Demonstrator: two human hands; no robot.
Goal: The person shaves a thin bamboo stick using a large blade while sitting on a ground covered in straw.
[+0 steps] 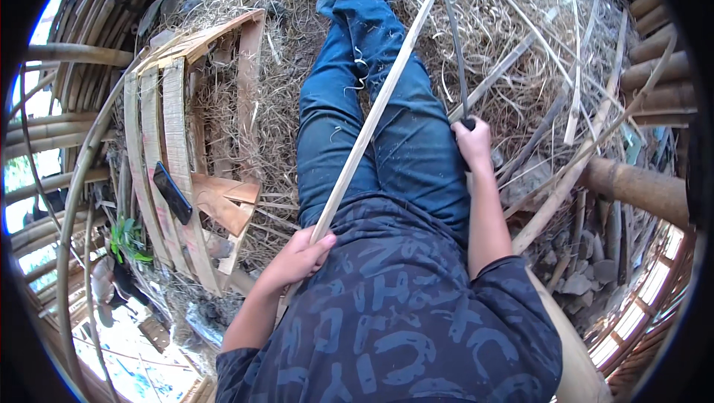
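My left hand [301,256] is closed around the lower part of a long, pale bamboo strip [377,111]. The strip slants across my lap and legs, up and to the right toward the top of the view. Beside my right thigh, my right hand [474,143] grips the dark handle of a long knife [457,50]. Its thin, dark blade points away from me, to the right of the strip and apart from it along most of its length. My legs in blue jeans [335,135] lie stretched out, with a few curled shavings on them.
At left stands a slatted wooden crate [175,98] with a black phone [172,193] on its slats. Curly shavings [513,68] cover the ground. More strips and a thick bamboo pole [636,189] lie at right, near grey stones [576,282]. Bamboo walls [658,65] stand on both sides.
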